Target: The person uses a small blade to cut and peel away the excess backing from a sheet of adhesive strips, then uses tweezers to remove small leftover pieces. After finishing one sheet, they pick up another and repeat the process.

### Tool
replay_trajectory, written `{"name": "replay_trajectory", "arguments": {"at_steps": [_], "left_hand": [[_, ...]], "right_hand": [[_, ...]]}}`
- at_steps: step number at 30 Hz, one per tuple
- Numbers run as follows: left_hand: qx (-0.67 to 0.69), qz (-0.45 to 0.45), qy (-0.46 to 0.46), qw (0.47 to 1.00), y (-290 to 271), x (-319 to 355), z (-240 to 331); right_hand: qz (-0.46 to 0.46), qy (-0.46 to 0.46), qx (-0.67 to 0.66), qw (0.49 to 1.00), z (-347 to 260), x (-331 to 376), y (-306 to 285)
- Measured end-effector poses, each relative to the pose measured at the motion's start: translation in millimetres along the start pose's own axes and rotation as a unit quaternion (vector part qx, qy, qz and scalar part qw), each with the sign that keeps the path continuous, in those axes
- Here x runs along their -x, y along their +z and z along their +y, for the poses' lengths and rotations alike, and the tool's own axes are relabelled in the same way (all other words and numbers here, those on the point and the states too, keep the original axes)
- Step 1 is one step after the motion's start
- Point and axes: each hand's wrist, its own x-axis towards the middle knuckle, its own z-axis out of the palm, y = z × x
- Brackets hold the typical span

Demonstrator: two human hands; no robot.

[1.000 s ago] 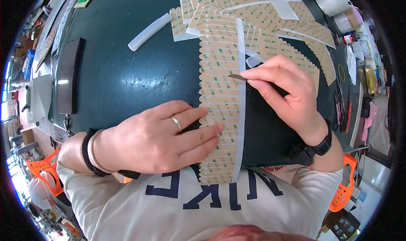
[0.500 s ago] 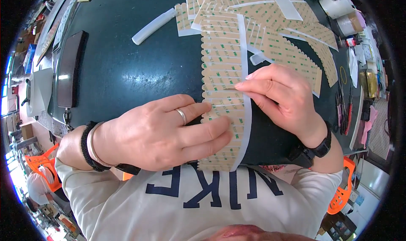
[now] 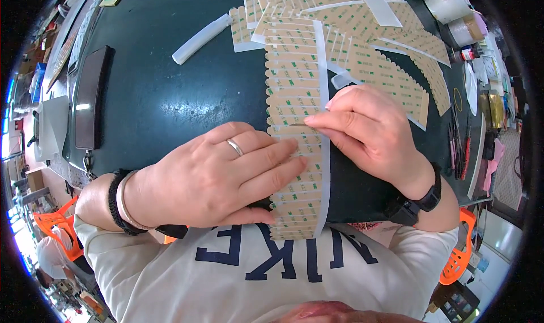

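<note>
Tabletop (image 3: 153,96), right fingers (image 3: 335,120) tight around blade (image 3: 292,124)

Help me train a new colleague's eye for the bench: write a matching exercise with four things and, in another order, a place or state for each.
1. left hand
2. right hand
3. black phone-shaped device
4. white tube

A. pinches a thin blade
B. lies slanted near the heap of tan sheets
C. rests fingers on the scalloped strip
D. lies toward the table's left side

Pairs: 1-C, 2-A, 3-D, 4-B
</note>
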Motion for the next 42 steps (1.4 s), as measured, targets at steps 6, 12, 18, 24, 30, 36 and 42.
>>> {"name": "replay_trajectory", "arguments": {"at_steps": [6,12,18,24,30,36,42], "left_hand": [[-0.033,-0.009,-0.002,0.999,-1.7,0.9,3.3],[-0.069,-0.023,-0.009,0.997,-9.3,-1.4,3.8],[-0.033,-0.021,-0.022,0.999,-5.3,-1.1,2.7],[-0.038,-0.022,-0.019,0.999,-5.9,-1.0,2.6],[-0.045,-0.024,-0.016,0.999,-6.3,-1.1,2.4],[-0.045,-0.024,-0.023,0.998,-6.7,-1.7,3.2],[-0.04,-0.021,-0.028,0.999,-7.4,-2.4,2.8]], "right_hand": [[0.011,-0.011,0.002,1.0,0.7,0.3,2.3],[0.017,-0.009,0.002,1.0,0.7,0.1,2.7],[0.006,-0.002,0.004,1.0,-1.0,-0.6,2.1],[0.006,-0.003,0.004,1.0,-1.5,-1.5,2.1],[0.007,-0.005,-0.004,1.0,-0.3,-1.6,2.3],[0.005,-0.008,0.007,1.0,-0.7,-0.6,1.3],[0.003,-0.01,0.008,1.0,-0.8,-0.9,-0.2]]}}
